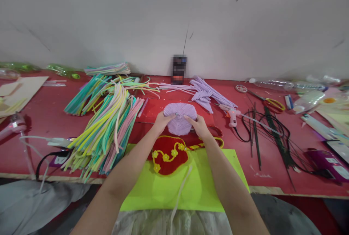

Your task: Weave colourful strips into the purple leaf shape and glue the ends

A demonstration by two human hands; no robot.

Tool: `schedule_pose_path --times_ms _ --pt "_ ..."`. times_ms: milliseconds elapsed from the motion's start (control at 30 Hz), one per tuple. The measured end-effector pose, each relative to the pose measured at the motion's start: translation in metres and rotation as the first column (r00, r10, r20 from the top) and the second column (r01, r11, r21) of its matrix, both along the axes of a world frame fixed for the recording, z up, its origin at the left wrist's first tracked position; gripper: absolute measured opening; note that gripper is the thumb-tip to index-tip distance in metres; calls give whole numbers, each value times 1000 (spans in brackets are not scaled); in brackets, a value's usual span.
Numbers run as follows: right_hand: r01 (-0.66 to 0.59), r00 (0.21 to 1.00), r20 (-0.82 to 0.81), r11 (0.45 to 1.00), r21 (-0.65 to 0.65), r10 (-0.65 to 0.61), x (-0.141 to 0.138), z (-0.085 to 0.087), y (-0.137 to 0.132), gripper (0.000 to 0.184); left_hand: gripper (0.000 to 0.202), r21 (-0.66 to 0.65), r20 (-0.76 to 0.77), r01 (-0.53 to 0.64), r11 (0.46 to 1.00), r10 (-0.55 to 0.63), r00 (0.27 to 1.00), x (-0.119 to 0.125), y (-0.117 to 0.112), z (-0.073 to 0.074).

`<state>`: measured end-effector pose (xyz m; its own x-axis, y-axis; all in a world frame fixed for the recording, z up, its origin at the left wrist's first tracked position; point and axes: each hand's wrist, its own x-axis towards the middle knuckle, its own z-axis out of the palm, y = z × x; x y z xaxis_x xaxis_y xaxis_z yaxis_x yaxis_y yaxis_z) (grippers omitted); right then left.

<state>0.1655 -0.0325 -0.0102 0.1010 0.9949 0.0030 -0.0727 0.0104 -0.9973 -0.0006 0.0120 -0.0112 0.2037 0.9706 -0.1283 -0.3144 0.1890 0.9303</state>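
Note:
Between my two hands is a rounded lilac piece (178, 124) made of fuzzy pipe cleaners laid side by side. My left hand (163, 120) grips its left edge, thumb on top. From the right, my right hand (200, 124) pinches the other edge, also with the thumb on its face. The fingers beneath the piece are hidden. Just below it, a red fuzzy shape (170, 158) with a yellow vine and small yellow flowers lies on a bright yellow-green sheet (201, 187). A twisted yellow and red stem (199, 146) runs to the right from it.
Bundles of coloured pipe cleaners (106, 129) spread at left. Lilac pipe cleaners (203, 91) lie behind my hands, near a phone-like device (178, 69). To the right are a pink glue gun (232, 116), yellow-handled scissors (274, 104), dark wires (280, 144) and a purple box (327, 164).

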Motion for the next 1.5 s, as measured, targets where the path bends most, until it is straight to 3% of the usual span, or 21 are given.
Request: schedule_pose_path --times_ms 367,900,1233,1500 --pt "33 999 -35 999 -16 -33 0 -1 0 39 43 -2 82 68 998 -68 994 1 -3 4" --pt "36 993 -111 999 -39 -40 -1 1 0 36 42 -25 95 56 998 -53 994 1 -2 1" --pt "86 991 100 995 59 -92 -3 11 -5 31 48 45 -4 98 994 -98 995 1 -5 1" --pt "81 975 202 993 82 -96 -5 17 -7 35 48 69 -83 45 997 -39 996 2 -5 3"
